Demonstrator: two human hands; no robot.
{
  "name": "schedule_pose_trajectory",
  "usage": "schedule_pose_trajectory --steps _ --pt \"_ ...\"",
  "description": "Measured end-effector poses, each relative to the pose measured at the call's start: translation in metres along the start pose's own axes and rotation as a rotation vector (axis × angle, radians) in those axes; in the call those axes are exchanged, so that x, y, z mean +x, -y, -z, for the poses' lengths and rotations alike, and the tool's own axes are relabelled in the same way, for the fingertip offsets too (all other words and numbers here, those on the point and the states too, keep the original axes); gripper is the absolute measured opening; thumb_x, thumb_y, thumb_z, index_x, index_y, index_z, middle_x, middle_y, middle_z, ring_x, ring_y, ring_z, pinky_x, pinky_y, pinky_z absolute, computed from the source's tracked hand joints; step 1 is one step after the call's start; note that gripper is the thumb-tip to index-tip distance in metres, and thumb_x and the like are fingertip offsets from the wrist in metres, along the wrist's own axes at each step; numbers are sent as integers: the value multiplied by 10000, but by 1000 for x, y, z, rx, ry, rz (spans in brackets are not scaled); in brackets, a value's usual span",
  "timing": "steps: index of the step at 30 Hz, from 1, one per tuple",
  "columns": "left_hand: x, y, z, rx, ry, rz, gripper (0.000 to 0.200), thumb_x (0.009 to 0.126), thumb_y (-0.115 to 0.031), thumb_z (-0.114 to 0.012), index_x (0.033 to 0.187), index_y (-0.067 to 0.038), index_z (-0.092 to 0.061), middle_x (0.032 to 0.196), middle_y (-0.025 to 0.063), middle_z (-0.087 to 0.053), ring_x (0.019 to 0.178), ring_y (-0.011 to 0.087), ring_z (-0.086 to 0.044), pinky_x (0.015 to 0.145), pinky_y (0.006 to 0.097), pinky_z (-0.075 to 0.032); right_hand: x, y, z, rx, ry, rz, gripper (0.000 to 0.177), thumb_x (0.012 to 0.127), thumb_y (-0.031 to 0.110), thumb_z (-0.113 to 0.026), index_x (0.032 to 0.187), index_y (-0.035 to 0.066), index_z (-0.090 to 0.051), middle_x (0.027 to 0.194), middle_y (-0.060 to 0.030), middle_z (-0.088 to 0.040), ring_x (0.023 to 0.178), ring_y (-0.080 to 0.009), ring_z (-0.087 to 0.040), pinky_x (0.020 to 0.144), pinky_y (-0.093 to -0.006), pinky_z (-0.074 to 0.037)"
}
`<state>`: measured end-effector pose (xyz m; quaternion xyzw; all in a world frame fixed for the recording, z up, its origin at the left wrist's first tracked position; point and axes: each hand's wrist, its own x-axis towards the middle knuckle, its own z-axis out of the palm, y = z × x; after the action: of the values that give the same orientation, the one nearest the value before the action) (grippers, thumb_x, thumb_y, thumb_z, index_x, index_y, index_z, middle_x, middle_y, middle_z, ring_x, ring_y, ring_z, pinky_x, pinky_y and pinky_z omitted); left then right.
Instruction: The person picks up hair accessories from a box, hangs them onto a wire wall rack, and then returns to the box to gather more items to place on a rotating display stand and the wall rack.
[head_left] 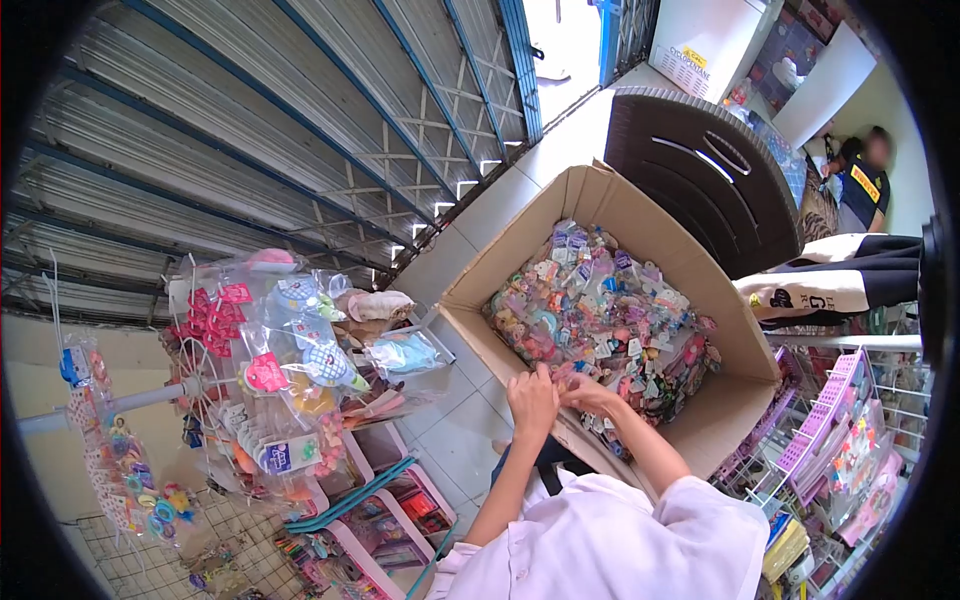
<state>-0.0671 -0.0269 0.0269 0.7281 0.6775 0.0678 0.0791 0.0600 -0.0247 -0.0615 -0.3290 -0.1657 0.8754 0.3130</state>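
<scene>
A large open cardboard box (590,205) stands in front of me, filled with many small packaged trinkets (610,300) in mixed colours, some with white and purple tags. My left hand (533,402) is closed at the near rim of the box, its back toward me. Close beside it, my right hand (592,395) is also closed, with thumb and fingers pinched together above the near part of the pile. Whatever the fingers hold is too small and covered to make out.
On the left, a rack of bagged goods (290,350) hangs near a metal folding shutter (250,130). A dark plastic chair (690,180) stands behind the box. Wire shelving with purple baskets (825,415) is on the right. Another person (862,185) is at the far right.
</scene>
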Motion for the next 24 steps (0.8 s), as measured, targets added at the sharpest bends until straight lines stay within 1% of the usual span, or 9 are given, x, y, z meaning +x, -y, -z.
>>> schedule_pose_trajectory --steps 4,6,8,9,11,14,16,18,24 --pt "0 -4 -1 -11 28 39 136 634 -172 -551 675 -80 -459 579 84 -538 590 201 -526 577 315 -338 63 15 36 -313 379 -313 367 609 7 -579 963 13 -485 799 -54 -557 742 -138 -541 626 -236 -428" --pt "-2 -3 -2 39 36 48 143 666 -206 -535 687 -87 -457 569 64 -532 585 187 -524 579 302 -344 101 31 39 -826 292 -140 374 602 55 -554 967 20 -482 791 -69 -572 713 -177 -553 619 -270 -434" --pt "0 -3 -3 87 34 49 159 699 -240 -519 699 -95 -455 560 44 -527 580 174 -522 580 289 -350 148 37 33 -1261 79 -17 480 567 77 -574 1031 52 -451 961 -76 -523 811 -157 -522 693 -265 -418" --pt "0 -5 0 85 45 64 146 690 -223 -521 697 -95 -453 554 45 -525 578 171 -524 580 288 -353 165 33 26 -1265 85 -6 480 567 77 -574 1031 52 -451 961 -76 -523 811 -157 -522 693 -265 -418" --pt "2 -7 0 128 83 74 107 668 -165 -522 689 -89 -449 541 55 -522 562 174 -531 573 287 -364 186 27 3 -1887 -154 291 371 633 124 -512 1003 117 -492 882 -80 -560 793 -233 -535 728 -364 -412" --pt "7 -10 1 92 69 69 111 631 -125 -519 701 -81 -444 547 78 -527 543 203 -536 568 308 -373 184 41 -29 -2342 25 304 351 646 166 -529 995 156 -500 936 -55 -545 937 -231 -469 844 -411 -323" --pt "7 -9 -3 80 17 107 106 631 -120 -518 700 -84 -447 537 80 -521 538 199 -533 567 308 -377 222 12 5 -2400 158 442 332 666 203 -529 995 176 -499 947 -44 -539 1001 -224 -411 899 -421 -242" --pt "4 -7 -5 38 10 117 101 631 -117 -519 697 -83 -451 528 80 -517 532 198 -529 570 306 -379 212 21 -9 -2551 453 233 453 592 169 -610 1021 222 -475 959 -26 -512 1010 -210 -412 845 -407 -305" --pt "2 -6 -5 -8 22 103 126 640 -155 -542 685 -82 -450 517 74 -512 531 191 -526 573 293 -368 191 5 15 -2568 228 393 380 614 355 -567 970 229 -523 970 -29 -503 952 -219 -433 834 -404 -312"
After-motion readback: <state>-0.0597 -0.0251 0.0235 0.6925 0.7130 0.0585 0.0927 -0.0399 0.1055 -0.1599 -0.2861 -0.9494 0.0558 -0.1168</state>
